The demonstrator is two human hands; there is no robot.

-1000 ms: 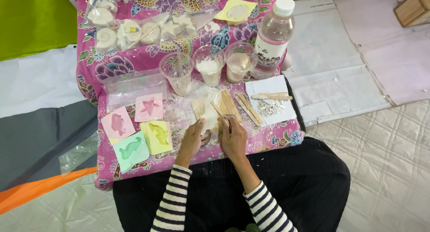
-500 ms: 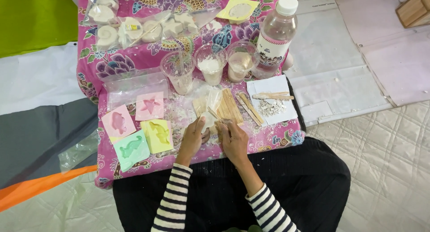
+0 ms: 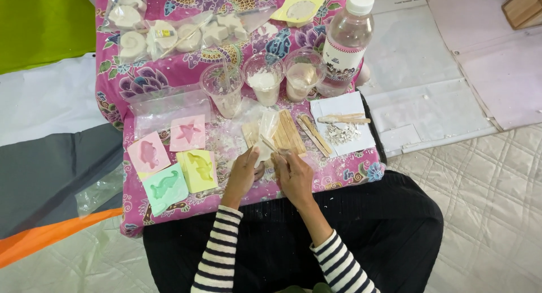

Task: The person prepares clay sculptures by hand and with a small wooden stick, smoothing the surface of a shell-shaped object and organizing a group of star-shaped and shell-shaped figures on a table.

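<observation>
Both hands meet over the near middle of the bench, which is covered in a pink floral cloth. The left hand and right hand are close together, fingertips pinching a thin wooden stick and a crumpled clear plastic wrapper; which hand clamps which cannot be told. Just beyond them lies a bundle of flat wooden sticks, pale and smooth. To the left sit four soft square moulds: two pink, one yellow, one green, each with a recessed animal or star shape. Farther back stand three clear plastic cups; the middle one holds white powder, the right one a cloudy liquid. A clear plastic bottle with a white cap stands at the far right. A white paper sheet carries white crumbs and two more sticks. White cast shapes lie in clear bags at the far left.
</observation>
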